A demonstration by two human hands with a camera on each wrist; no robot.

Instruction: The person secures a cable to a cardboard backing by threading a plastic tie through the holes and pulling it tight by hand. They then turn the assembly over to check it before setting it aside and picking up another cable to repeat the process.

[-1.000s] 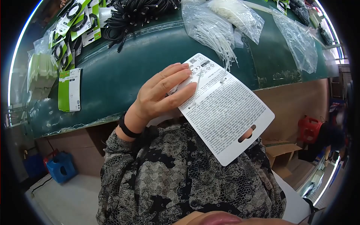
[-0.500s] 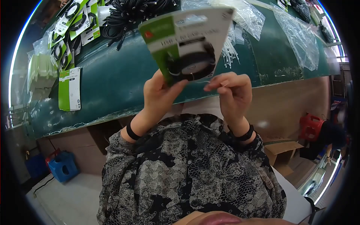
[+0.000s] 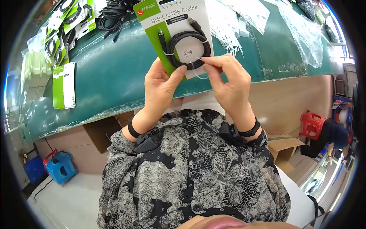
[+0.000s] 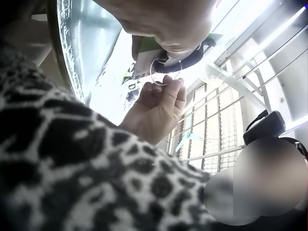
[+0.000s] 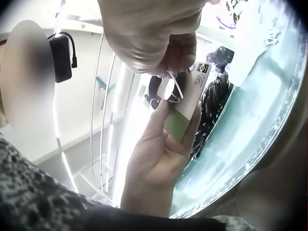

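My left hand holds a green and white cable card by its lower edge, thumb on the front. The card's printed front faces me, tilted up over the table's near side. A coiled black USB-C cable lies against it, with white ties round the coil at both sides. At the coil's bottom, a thin white cable tie bends in a loop. My right hand pinches this tie between thumb and forefinger. In the left wrist view the loop hangs between the left hand and the right hand.
On the green table, a bare card lies at left, near a stack of cards and several packed cables. Loose black cables lie at the back. White cable ties and plastic bags lie to the right.
The card has turned from its printed back to its front, cable side showing. My right hand came out from behind it and now pinches the tie at the coil's bottom.
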